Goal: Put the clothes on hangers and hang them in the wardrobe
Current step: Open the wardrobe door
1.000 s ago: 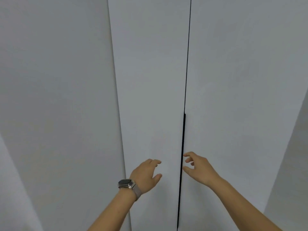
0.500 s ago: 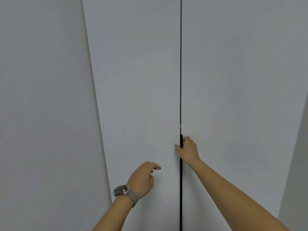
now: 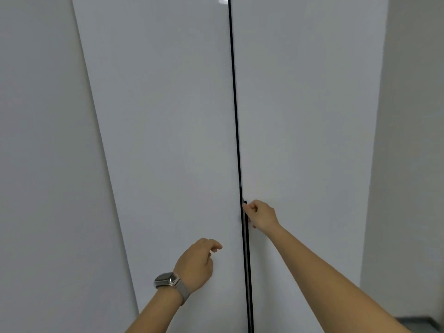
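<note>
Hands, 2 off, at closed wardrobe. Right hand (image 3: 260, 215): fingers curled round dark handle strip (image 3: 245, 212) on inner edge of right door (image 3: 312, 140), thumb side toward seam; grip looks firm. Left hand (image 3: 198, 263): lower and to the left of the right one, fingers loosely curled, holding nothing, hovering just off left door (image 3: 168, 140); contact w/ panel can't be told. Wristwatch (image 3: 167, 280) on left wrist, face unreadable.

Wardrobe: both doors shut, thin black seam (image 3: 236, 116) running up between them past the right hand. Clothes and hangers: not in view.

Step, by my reckoning: opening wardrobe, i.e. prep before any hanging. Next move prob. calls for a pull on the right door toward the body, left hand perhaps taking its own door edge.

Writing/brands: none visible; plain white panels.
</note>
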A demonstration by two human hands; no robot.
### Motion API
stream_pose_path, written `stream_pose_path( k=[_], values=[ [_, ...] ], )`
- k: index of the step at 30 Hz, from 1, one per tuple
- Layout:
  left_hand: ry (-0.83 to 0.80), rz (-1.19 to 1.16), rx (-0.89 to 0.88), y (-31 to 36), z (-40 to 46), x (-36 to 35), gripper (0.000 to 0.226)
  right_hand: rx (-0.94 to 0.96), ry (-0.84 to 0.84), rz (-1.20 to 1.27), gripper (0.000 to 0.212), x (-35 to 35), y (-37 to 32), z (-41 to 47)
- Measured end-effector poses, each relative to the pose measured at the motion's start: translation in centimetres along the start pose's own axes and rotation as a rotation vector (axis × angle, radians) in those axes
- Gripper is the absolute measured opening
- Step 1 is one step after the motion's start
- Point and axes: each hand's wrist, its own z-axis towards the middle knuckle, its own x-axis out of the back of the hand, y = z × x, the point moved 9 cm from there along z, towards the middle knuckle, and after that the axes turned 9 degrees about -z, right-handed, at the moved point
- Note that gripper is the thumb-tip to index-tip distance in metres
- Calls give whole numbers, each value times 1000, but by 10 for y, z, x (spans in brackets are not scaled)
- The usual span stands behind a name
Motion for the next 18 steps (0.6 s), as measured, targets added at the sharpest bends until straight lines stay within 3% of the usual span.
stream_pose_path(
  k=[3,8,15,18],
  values=[
    [18,-85,-22,4,-3,-9,36,0,67,-42,37,9,0,-20],
    [105,-417,54,23,-8,-24,23,-12,151,-62,41,25,3,-55],
    [123,-590,71,62,-9,-59,42,-37,177,-63,39,45,5,-102],
    [138,-626,52,74,-11,-62,40,-35,160,-78,35,56,8,-118]
  ],
)
